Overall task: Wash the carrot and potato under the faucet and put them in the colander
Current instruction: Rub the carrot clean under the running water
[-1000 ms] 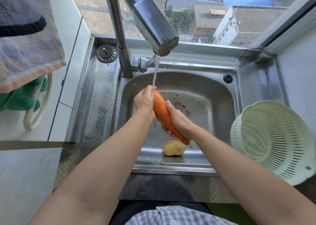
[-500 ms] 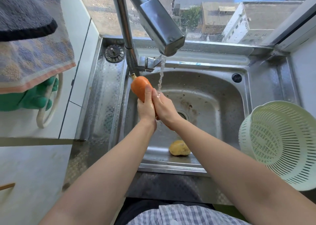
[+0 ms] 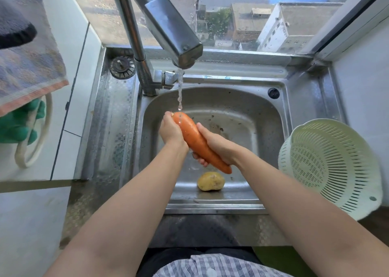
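Both hands are on the carrot (image 3: pixel 197 142). The left hand (image 3: pixel 171 130) curls round its fat top end, and the right hand (image 3: pixel 216 145) wraps round its lower half, so the two hands are close together with the carrot slanting between them. The fat end sits right under the thin stream of water (image 3: pixel 179 91) falling from the faucet (image 3: pixel 172 30), over the sink (image 3: pixel 242 112).

The carrot looks hard and stiff, so it will not bend or squash. It is wet, though, and I think it will be slippery — best to hold it round the thick part with the fingers all the way round, not by the pointy tip.

The potato (image 3: pixel 211 181) lies on the sink floor near the front wall, apart from the hands. It looks round and firm, small enough for one hand to cup, and likely slippery once wet.

The pale green colander (image 3: pixel 328 167) waits on the surface to the right of the sink, tipped toward the person.

I can see no brand, label or writing that can be read.
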The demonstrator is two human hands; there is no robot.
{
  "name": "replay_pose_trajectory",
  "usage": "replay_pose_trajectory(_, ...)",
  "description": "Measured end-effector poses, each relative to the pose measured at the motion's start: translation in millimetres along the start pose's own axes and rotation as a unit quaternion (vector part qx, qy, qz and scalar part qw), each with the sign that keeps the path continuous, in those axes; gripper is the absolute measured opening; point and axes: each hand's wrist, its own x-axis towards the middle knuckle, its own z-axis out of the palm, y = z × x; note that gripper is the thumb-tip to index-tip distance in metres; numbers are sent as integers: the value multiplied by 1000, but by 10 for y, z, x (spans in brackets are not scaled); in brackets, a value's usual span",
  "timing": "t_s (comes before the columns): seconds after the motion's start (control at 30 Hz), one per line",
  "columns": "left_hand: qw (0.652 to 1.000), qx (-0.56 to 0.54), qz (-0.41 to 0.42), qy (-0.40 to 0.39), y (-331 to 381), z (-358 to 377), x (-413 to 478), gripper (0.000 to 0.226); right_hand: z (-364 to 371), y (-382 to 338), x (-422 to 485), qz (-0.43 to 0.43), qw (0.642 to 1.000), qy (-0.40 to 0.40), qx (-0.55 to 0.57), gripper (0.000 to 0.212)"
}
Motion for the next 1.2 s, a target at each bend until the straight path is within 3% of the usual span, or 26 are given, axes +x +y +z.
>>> replay_pose_trajectory(0.1, 998, 7, 59, 10, 32, 37, -31, 26, 73, 66, 14, -120, 987, 91, -51, 48)
replay_pose_trajectory(0.23, 991, 81, 55, -89, -1, -7, -177, 35, 204, 6, 92, -153, 977, 143, -35, 47)
replay_pose_trajectory(0.33, 986, 118, 79, -90, -13, -152, -134, 63, 300, -77, 167, -150, 977, 138, -59, 47)
replay_pose_trajectory(0.5, 993, 81, 80, -36, 73, -366, 58, 64, 384, -124, 234, -178, 978, 82, -75, 46)
replay_pose_trajectory(0.6, 992, 101, 41, -61, 72, -378, 23, 61, 434, -218, 253, -134, 983, 98, -76, 50)
replay_pose_trajectory(0.8, 975, 126, -51, -174, 19, -326, -88, 69, 262, -187, 201, 2, 985, 0, 173, 80)
replay_pose_trajectory(0.93, 983, 141, -17, -115, 6, -262, -44, 70, 320, -225, 166, 24, 990, 11, 141, 81)
replay_pose_trajectory(1.07, 986, 154, 68, -19, 14, -199, 19, 66, 393, -259, 130, -73, 991, 108, -19, 58)
replay_pose_trajectory(1.13, 986, 154, 57, 6, 28, -171, -14, 67, 428, -235, 184, -91, 985, 121, -79, 64)
replay_pose_trajectory(1.2, 993, 113, 24, -19, 27, -186, -16, 69, 419, -221, 226, -71, 988, 127, -42, 75)
